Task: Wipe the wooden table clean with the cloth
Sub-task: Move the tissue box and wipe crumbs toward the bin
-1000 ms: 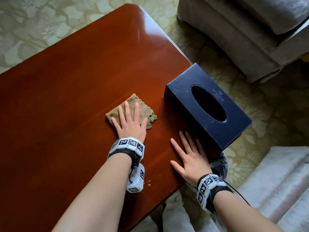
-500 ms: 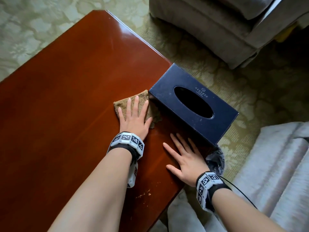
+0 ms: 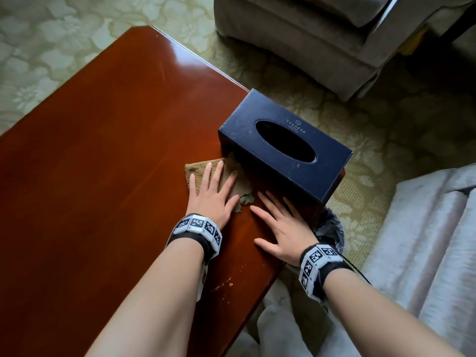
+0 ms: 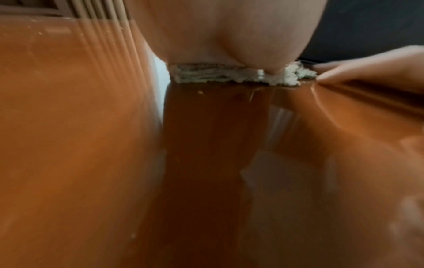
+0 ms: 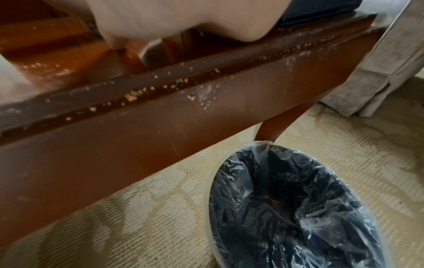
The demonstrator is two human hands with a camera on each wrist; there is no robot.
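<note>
Head view: my left hand [image 3: 213,195] lies flat with fingers straight, pressing the cloth [image 3: 199,173] onto the wooden table [image 3: 103,150]. Since a second ago the cloth has slid rightward and now butts against the tissue box [image 3: 283,148]. My right hand [image 3: 282,228] rests released, fingers spread on the wood beside the box. Crumbs [image 3: 224,283] remain near the table edge, so wiping isn't finished.

Left wrist view: palm sits on the cloth [image 4: 229,74]; the wood is blurred.

Right wrist view: crumbs [image 5: 133,97] line the edge ledge above a lined bin [image 5: 296,208]; fingers hidden.
</note>
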